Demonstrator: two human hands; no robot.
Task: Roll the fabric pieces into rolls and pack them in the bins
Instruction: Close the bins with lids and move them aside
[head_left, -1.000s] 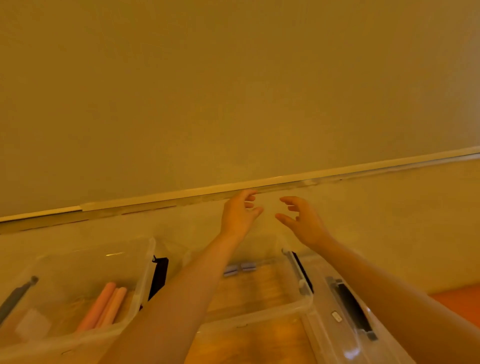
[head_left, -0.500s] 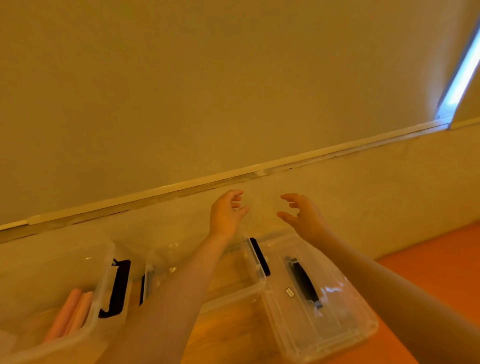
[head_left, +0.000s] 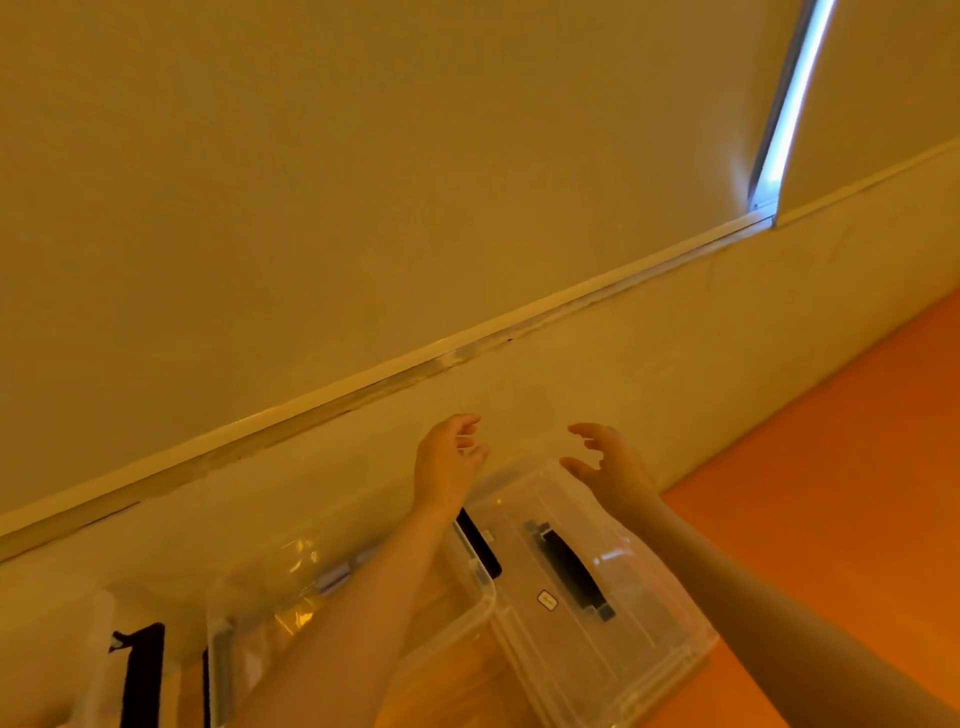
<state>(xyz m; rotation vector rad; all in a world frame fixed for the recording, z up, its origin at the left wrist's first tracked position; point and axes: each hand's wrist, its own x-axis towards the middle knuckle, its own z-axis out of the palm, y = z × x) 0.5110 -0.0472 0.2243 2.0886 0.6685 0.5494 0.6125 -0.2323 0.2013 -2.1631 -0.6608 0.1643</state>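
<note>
Clear plastic bin (head_left: 363, 639) under left arm, lid (head_left: 597, 587) beside, left hand (head_left: 447, 462), right hand (head_left: 613, 467) loose-fingered, empty grip.

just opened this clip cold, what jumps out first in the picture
Two bare hands, the left hand and right hand, reach forward with nothing in their grip, fingers loosely spread. Below them a clear lid with a black handle lies beside an open clear bin, and a bright light strip glows upper right.

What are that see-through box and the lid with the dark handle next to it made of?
The box looks like clear, glossy plastic: the wood-toned surface shows through its walls and its rim catches highlights. The lid seems the same clear plastic, with moulded ridges. Its handle looks like dark matte plastic, though that is less certain.
</note>
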